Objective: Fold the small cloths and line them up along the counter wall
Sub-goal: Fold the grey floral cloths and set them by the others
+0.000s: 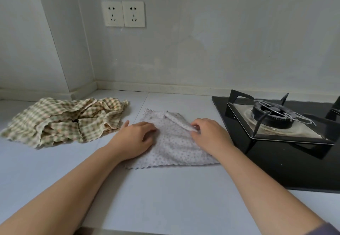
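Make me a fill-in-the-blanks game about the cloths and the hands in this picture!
1. The left hand presses flat on the white ____ cloth.
2. The right hand pinches a turned-over ____ of that cloth.
3. The pile of ____ cloths lies to the left, not yet folded.
4. To the right of the cloth sits a black gas ____.

Missing words: dotted; corner; checked; stove.

Pale wall (pixel 220 41), twin sockets (pixel 125 13)
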The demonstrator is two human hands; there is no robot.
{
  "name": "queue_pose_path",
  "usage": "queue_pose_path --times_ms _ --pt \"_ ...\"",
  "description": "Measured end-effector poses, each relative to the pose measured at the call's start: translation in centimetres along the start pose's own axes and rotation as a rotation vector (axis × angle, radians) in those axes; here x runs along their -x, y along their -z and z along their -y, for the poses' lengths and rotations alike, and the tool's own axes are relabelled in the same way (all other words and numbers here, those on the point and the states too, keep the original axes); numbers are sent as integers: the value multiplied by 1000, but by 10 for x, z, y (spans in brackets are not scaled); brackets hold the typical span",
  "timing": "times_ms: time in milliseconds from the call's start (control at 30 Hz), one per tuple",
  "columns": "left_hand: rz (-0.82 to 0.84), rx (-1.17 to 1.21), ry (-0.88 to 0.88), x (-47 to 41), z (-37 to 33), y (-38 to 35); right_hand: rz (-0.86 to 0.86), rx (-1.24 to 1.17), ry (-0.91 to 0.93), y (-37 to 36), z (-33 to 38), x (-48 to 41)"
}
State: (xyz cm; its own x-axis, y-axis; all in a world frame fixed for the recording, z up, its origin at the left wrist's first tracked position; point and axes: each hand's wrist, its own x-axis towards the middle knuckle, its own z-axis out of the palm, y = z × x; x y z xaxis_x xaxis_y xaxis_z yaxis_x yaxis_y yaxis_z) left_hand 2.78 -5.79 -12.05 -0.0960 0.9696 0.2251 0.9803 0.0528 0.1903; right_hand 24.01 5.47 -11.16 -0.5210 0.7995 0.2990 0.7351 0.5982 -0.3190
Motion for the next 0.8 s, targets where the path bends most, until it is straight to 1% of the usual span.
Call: queue_pose_path --times_ms 100,167,200,233,267,300,367,400,467,533,567,667,733,800 --pt "3 -19 52 0 0 6 -80 -53 -232 5 -8 -2" --pt "-61 -26 84 0 1 8 -87 5 -320 11 -11 0" --pt "-112 -35 93 1 2 7 -109 17 -327 13 -11 0" --pt "-164 -43 89 2 3 5 -148 -21 -298 14 -9 0" --pt "-209 -53 69 2 3 3 -183 -108 -228 15 -7 0" --pt "-217 -68 45 3 2 1 -200 -214 -125 14 -3 0" --pt "-145 -62 -4 1 -1 -1 -138 -334 66 8 5 1" --pt "-85 -52 -5 1 -2 -3 -75 -337 123 4 8 2" --pt "62 -60 43 0 -3 -4 40 -281 149 -3 11 3" --pt "162 -102 105 0 -3 -3 39 -150 126 -3 11 2" --pt "176 -105 120 0 -4 -2 10 -74 112 -2 10 1" --pt "118 -84 130 1 -5 0 -45 110 -9 2 7 -1" --pt "-18 -107 110 2 -5 0 -60 194 -81 2 6 -1" --pt "-173 -147 64 1 -5 1 -91 165 -43 1 6 -1"
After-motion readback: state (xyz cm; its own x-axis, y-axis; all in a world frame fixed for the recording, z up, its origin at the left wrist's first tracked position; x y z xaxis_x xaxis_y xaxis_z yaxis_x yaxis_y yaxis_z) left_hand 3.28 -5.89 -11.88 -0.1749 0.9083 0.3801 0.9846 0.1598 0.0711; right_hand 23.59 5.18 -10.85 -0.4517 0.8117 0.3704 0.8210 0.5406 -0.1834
